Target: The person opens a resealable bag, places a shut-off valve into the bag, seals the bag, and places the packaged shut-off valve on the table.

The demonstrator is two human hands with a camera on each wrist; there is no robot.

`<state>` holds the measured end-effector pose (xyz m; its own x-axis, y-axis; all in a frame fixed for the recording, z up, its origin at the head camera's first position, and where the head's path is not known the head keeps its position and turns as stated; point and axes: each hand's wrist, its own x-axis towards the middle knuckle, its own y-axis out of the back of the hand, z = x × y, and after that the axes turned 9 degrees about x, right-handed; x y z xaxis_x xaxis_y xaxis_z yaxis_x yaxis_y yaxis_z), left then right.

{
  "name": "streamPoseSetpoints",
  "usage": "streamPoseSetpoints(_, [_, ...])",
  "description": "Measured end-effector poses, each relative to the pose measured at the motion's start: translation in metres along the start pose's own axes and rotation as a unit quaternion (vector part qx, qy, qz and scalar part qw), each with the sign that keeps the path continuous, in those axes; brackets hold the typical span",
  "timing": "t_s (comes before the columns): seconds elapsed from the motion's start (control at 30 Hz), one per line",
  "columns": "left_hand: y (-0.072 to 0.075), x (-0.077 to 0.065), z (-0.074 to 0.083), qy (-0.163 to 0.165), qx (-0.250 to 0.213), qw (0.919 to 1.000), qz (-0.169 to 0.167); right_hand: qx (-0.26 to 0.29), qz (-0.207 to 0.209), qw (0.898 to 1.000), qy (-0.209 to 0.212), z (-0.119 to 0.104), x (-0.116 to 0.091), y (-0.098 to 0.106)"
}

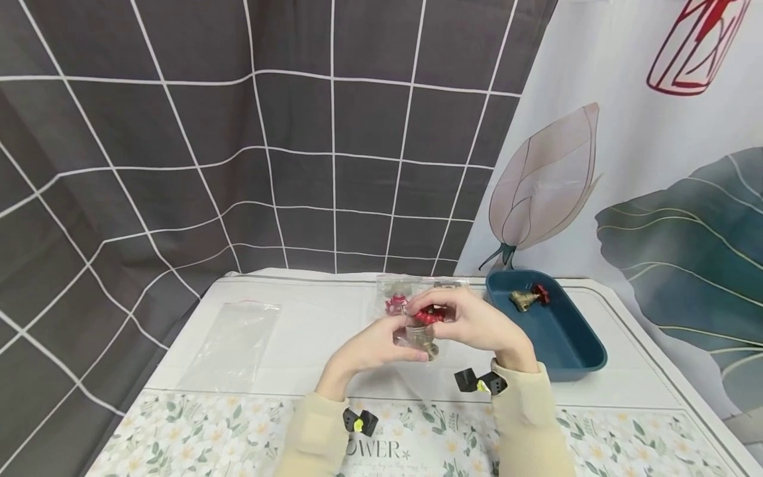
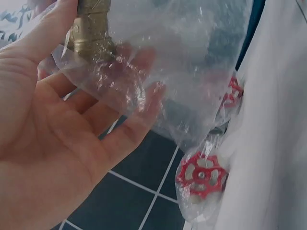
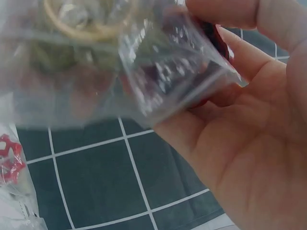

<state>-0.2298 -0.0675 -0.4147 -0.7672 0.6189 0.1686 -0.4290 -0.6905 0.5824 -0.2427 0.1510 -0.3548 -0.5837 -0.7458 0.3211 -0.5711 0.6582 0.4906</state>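
A brass valve with a red handwheel [image 1: 430, 315] is held up between both hands over the table. Clear plastic bag film [image 2: 182, 57] lies around its brass body [image 2: 91, 28]. My left hand [image 1: 372, 344] grips the bagged body from the left, thumb on the near side and fingers behind the film. From above and the right, my right hand [image 1: 471, 321] holds the handwheel end, its fingers curled round it. The film [image 3: 168, 72] hides part of the wheel in the right wrist view.
Behind the hands lie more bagged valves with red handwheels [image 1: 396, 304]. A blue tray [image 1: 572, 361] at the right holds an unbagged brass valve [image 1: 524, 300]. To the left, a clear plastic bag [image 1: 232, 341] lies flat. A dark checked curtain [image 1: 369, 185] hangs behind the table.
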Motion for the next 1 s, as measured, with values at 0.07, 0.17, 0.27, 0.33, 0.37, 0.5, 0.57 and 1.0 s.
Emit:
streamPoseSetpoints(0.07, [-0.002, 0.002, 0.001, -0.01, -0.01, 0.9999, 0.005, 0.014, -0.002, 1.0, -0.001, 0.0, 0.001, -0.001])
streamPoseSetpoints(0.17, [-0.005, 0.003, 0.002, -0.016, -0.028, 0.9994, 0.014, 0.033, 0.001, 0.999, -0.009, 0.001, 0.0, -0.001])
streamPoseSetpoints(0.27, [-0.006, 0.003, 0.002, -0.012, -0.042, 0.9987, 0.025, 0.036, 0.008, 0.999, -0.012, 0.001, -0.001, -0.001])
streamPoseSetpoints(0.33, [-0.007, 0.004, 0.002, -0.013, -0.05, 0.9982, 0.03, 0.023, 0.016, 1.0, -0.01, 0.0, -0.001, -0.001])
streamPoseSetpoints(0.37, [-0.008, 0.005, 0.002, -0.015, -0.053, 0.998, 0.03, 0.013, 0.02, 1.0, -0.01, -0.001, -0.001, -0.001])
streamPoseSetpoints(0.5, [-0.01, 0.007, 0.0, -0.014, -0.076, 0.9962, 0.039, -0.042, 0.048, 0.998, -0.01, -0.006, 0.001, -0.003])
streamPoseSetpoints(0.57, [-0.011, 0.007, -0.001, -0.007, -0.098, 0.9942, 0.043, -0.058, 0.071, 0.996, -0.017, -0.009, 0.001, -0.003])
streamPoseSetpoints(1.0, [-0.005, 0.006, 0.003, 0.039, -0.158, 0.9785, 0.127, -0.063, 0.136, 0.985, -0.089, -0.009, -0.009, 0.008])
